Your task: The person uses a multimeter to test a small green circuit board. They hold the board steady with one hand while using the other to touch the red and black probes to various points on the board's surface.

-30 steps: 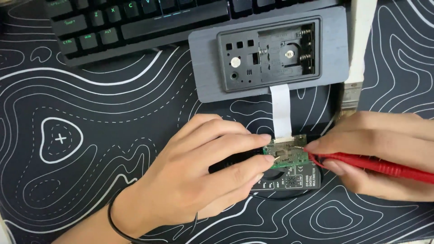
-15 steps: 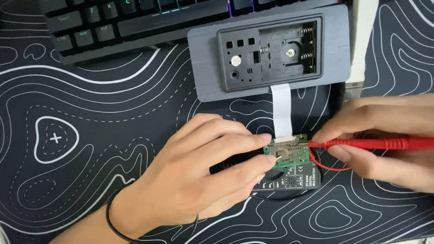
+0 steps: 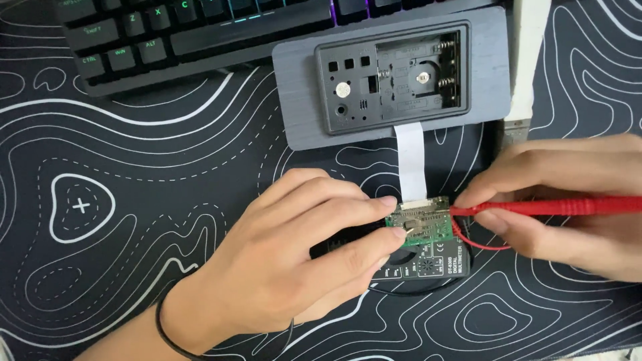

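Observation:
My left hand (image 3: 294,257) presses its fingertips onto a small green circuit board (image 3: 424,224) that lies on top of a black multimeter (image 3: 428,261). A white ribbon cable (image 3: 411,160) runs from the board up to an opened grey device (image 3: 388,73) with a dark inner compartment. My right hand (image 3: 568,200) grips a red probe (image 3: 548,207) lying nearly level, its tip touching the board's right edge. A thin red lead (image 3: 478,242) curls below the probe tip.
A black keyboard (image 3: 200,27) with lit keys lies along the top. A black desk mat (image 3: 100,200) with white contour lines covers the surface. A white block (image 3: 528,53) stands right of the grey device. A black wire (image 3: 408,289) loops under the multimeter.
My right hand has swung the red probe from slanting down-right to nearly level and brought its tip to the board's right edge. My left hand stays put on the board.

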